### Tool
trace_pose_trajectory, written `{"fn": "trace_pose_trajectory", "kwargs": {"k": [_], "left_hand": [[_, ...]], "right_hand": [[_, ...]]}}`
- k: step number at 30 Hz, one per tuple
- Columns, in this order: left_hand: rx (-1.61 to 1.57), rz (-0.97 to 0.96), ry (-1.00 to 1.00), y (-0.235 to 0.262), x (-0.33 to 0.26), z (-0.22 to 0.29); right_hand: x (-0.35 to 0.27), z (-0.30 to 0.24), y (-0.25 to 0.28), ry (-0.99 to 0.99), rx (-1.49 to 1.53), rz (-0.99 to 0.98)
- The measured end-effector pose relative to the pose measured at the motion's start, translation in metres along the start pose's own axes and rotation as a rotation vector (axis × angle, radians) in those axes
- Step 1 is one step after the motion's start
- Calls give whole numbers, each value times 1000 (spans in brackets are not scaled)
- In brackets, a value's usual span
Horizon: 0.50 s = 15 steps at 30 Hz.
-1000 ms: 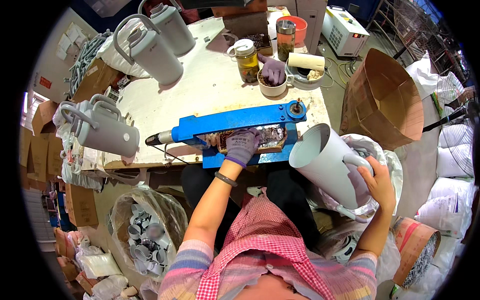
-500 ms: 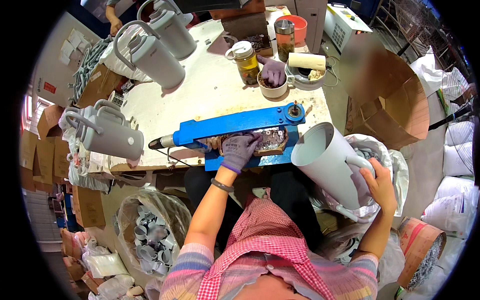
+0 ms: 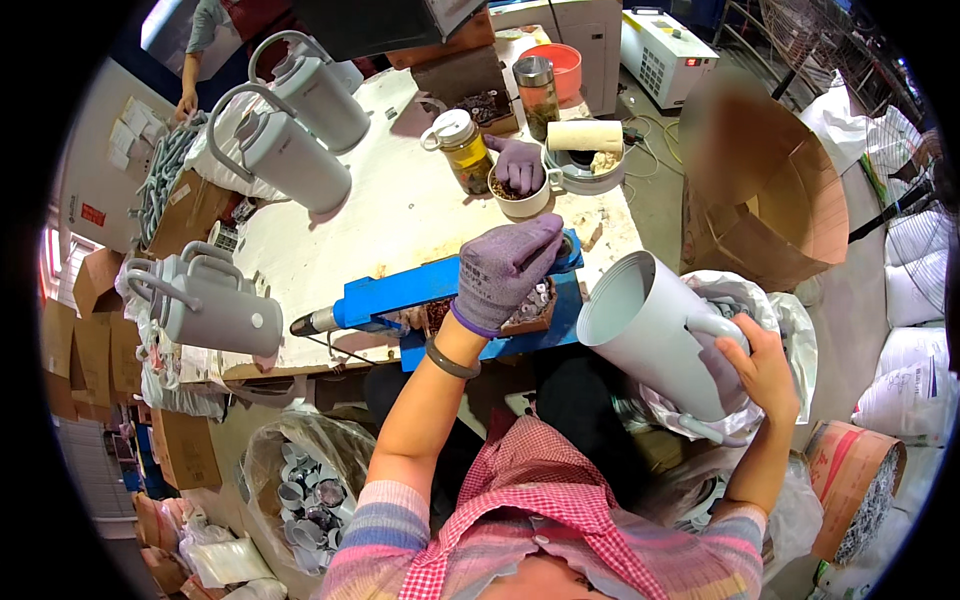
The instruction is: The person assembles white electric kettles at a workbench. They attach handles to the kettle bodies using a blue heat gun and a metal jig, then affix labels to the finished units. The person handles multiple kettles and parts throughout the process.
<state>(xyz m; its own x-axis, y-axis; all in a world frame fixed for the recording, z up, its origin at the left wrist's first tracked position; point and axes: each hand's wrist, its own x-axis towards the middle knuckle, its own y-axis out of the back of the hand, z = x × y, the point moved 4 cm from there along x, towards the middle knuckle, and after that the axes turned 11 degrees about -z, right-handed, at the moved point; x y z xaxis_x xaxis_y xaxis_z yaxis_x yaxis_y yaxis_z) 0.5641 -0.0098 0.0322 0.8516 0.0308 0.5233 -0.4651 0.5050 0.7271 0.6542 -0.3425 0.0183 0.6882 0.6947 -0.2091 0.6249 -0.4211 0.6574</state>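
Grey jug body (image 3: 640,325), handle seemingly attached, one end open, tilts at 3 o'clock, the right hand (image 3: 765,370) wrapping its handle. The gloved left hand (image 3: 505,270) presses its fingers together over the blue bench fixture (image 3: 405,295), contents indiscernible. Lidded jugs (image 3: 295,168) stand at 10 o'clock.

The left hand (image 3: 508,268) partly hides the blue tool (image 3: 385,299); blur partly veils a cardboard box (image 3: 740,245). The edge crops a co-worker (image 3: 207,30).
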Motion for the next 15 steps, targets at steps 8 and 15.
{"fn": "trace_pose_trajectory", "kwargs": {"k": [8,15], "left_hand": [[-464,-5,300,-8,1,-12],[-791,-9,449,-12,-8,-19]], "right_hand": [[26,-29,27,100,-109,-15],[83,-98,51,186,-202,-192]]}}
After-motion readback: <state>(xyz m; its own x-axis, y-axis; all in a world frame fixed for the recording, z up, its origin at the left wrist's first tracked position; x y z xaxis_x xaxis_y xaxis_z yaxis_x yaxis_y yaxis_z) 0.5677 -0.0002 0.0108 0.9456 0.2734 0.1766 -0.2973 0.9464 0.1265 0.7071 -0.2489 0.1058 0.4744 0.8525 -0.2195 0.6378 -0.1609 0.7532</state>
